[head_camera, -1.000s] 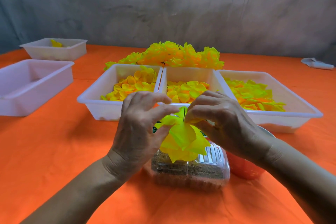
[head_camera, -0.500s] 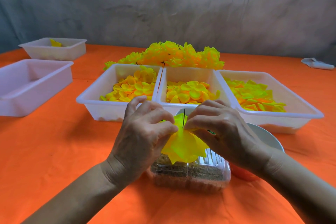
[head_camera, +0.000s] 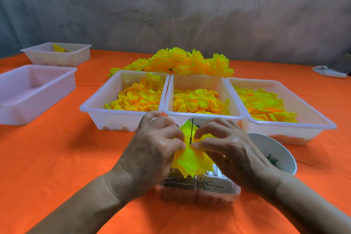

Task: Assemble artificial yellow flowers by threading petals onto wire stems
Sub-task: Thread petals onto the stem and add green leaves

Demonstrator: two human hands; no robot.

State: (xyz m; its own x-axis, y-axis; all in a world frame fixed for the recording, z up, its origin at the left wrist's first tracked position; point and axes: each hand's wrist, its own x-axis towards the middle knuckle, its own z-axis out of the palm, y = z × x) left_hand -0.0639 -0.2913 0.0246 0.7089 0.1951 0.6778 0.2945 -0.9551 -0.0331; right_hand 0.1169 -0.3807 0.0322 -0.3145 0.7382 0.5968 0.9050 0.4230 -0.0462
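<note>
At centre frame, our left hand [head_camera: 153, 150] and right hand [head_camera: 226, 148] both pinch the yellow petal layer [head_camera: 190, 159] threaded on the wire stem [head_camera: 191, 129]. We'd keep both fingertips close to the wire and push evenly, so the petal slides down without tearing.

In front of me the table [head_camera: 57, 157] carries three trays side by side: the left petal tray [head_camera: 98, 108], the middle petal tray [head_camera: 201, 117] touching it, and the right petal tray [head_camera: 288, 125] against that. Behind them lies a pile of finished flowers [head_camera: 180, 62]. Far left sit an empty tray [head_camera: 24, 89] and, behind it, a small tray [head_camera: 57, 53]. Nearest me is a clear container [head_camera: 199, 190]; a bowl [head_camera: 275, 150] stands just right of it. Above the container, my left hand [head_camera: 152, 154] and right hand [head_camera: 231, 156] meet on a petal layer [head_camera: 190, 161] around an upright wire stem [head_camera: 191, 129].
</note>
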